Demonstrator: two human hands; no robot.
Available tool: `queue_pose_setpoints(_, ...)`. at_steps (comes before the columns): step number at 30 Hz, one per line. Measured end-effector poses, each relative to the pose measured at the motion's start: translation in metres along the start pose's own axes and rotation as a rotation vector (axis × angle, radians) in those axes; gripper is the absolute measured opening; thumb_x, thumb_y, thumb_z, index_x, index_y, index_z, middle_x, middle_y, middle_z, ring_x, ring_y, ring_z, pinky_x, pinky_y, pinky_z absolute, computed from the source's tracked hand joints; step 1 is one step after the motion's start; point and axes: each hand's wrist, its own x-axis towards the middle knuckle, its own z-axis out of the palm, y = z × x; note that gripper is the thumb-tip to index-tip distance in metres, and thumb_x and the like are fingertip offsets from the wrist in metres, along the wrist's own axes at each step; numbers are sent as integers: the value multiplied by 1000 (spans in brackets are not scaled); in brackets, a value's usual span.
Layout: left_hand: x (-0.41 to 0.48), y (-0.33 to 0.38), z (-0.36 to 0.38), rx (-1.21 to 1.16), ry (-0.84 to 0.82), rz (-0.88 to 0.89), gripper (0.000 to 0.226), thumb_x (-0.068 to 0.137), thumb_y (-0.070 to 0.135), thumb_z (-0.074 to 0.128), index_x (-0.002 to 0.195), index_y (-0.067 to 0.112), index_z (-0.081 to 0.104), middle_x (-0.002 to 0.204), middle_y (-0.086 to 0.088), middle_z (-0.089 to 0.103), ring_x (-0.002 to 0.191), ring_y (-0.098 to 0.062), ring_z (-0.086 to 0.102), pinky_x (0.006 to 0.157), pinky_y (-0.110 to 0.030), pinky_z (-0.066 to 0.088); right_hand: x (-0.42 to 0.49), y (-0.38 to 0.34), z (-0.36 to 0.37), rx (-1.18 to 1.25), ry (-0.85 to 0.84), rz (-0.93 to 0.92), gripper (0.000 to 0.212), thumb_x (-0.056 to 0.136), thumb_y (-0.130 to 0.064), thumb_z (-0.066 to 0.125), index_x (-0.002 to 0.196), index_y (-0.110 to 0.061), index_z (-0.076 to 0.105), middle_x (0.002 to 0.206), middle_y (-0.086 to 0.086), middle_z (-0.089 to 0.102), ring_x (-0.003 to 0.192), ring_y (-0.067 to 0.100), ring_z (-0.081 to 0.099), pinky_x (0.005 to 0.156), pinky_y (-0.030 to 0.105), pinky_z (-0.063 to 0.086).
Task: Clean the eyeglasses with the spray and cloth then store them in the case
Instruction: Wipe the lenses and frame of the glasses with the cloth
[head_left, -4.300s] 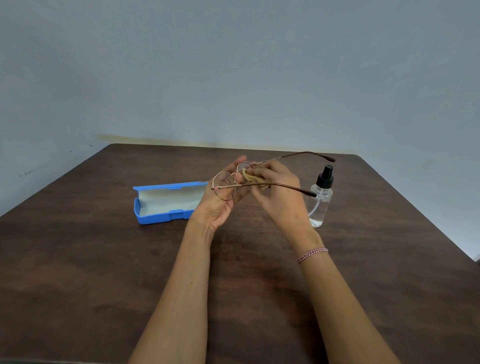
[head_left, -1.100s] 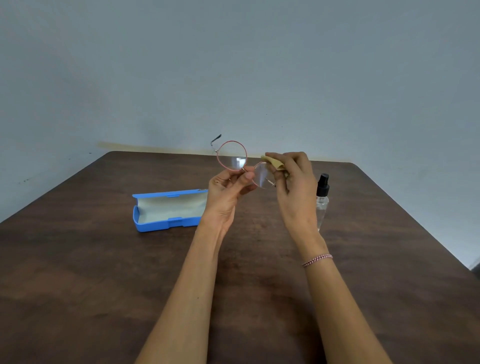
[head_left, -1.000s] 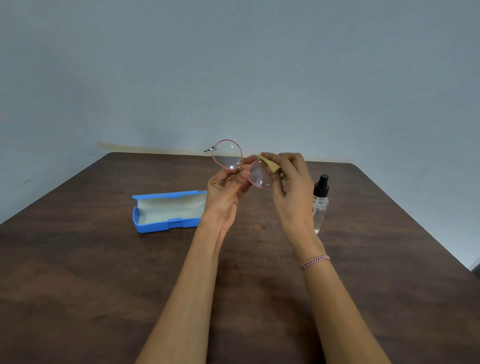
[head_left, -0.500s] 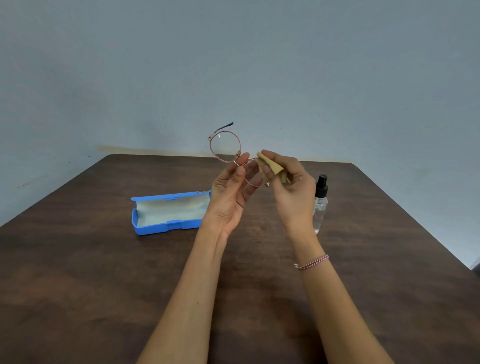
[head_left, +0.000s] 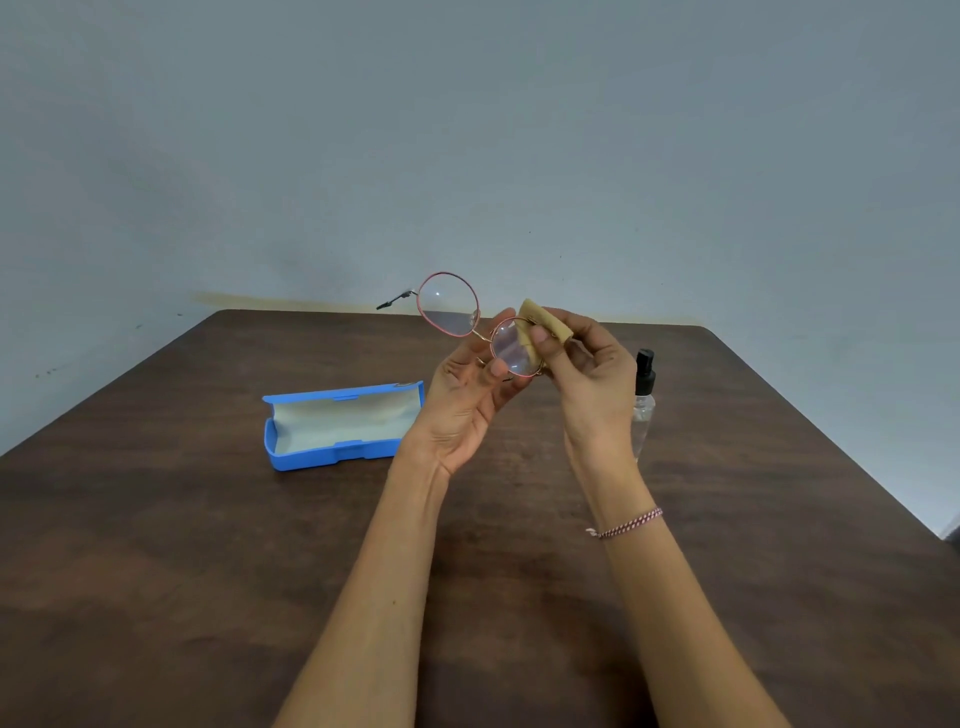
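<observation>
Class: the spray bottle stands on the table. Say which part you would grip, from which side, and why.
Grip the bottle round its clear body, below the black pump head, coming from the right. It stands upright on the table, so a side wrap suits it; the right hand, pinching the cloth, blocks its left, and the head is left free for a finger.
</observation>
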Motion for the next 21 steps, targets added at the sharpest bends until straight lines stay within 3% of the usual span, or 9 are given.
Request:
queue_pose_setpoints(4, 0, 0, 1, 22, 0, 16, 56, 44, 37, 92, 96, 27, 75, 104, 6, 72, 98, -11, 67, 74, -22, 55, -2, 1, -1, -290, 83, -183, 20, 79, -1, 70, 87, -19, 70, 87, 6, 69, 84, 14, 65, 74, 25, 51)
queue_pose_setpoints(6, 0, 0, 0, 39, 10, 13, 57, 43, 39, 92, 96, 29, 75, 105, 6, 72, 97, -12, 68, 71, -21, 55, -4, 2, -1, -493, 98, -326, 30, 77, 4, 65, 88, -23, 71, 85, 1, 62, 82, 10, 59, 72, 19, 46)
queue_pose_setpoints(10, -1, 3, -1, 44, -2, 17, 56, 47, 41, 89, 100, 31, 73, 105, 5, 72, 91, -11, 68, 65, -20, 56, -7, 2, 1, -668, 56, -500, 26, 78, 3, 65, 95, -14, 72, 90, -5, 54, 90, 14, 56, 78, 11, 42)
queue_pose_setpoints(14, -3, 7, -2, 33, -24, 14, 56, 48, 40, 89, 101, 30, 73, 102, 5, 72, 89, -9, 68, 63, -19, 56, -8, 4, 1, -782, -20, -575, 25, 80, 1, 64, 101, -9, 71, 97, -4, 53, 95, 18, 54, 82, 12, 42)
queue_pose_setpoints(18, -2, 8, -3, 9, 4, 17, 58, 44, 38, 92, 99, 30, 74, 101, 5, 73, 87, -9, 69, 73, -22, 57, -13, 3, 4, -810, -150, -584, 26, 85, -21, 61, 108, -10, 68, 103, -4, 52, 102, 17, 51, 88, 20, 43)
queue_pose_setpoints(21, -1, 10, -6, 13, 19, 24, 58, 43, 40, 92, 98, 31, 74, 105, 5, 72, 91, -9, 68, 77, -23, 55, -14, 3, 7, -777, -170, -540, 29, 84, -32, 62, 102, -11, 69, 103, -7, 51, 104, 15, 51, 89, 20, 42)
